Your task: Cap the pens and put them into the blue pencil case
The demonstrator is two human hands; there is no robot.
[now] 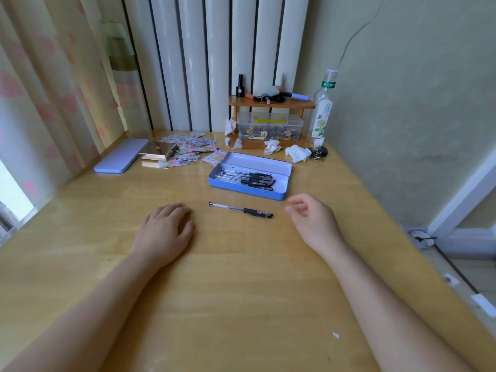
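Both hands empty: left hand flat on the table, right hand loosely open just past the pen's dark end. Last pen lies mid-table, seemingly capped. Pinch mid-barrel, lay parallel beside the others in the blue pencil case just behind.

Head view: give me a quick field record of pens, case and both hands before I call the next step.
pen on table: one pen, lying flat between the hands, in front of the case
cap state: appears capped, not certain
blue pencil case: open, lid hinged back
pens in case: several, lying side by side
left hand: palm down on the table, empty
right hand: empty, fingers loosely curled, just right of the pen
purple case: closed, far left
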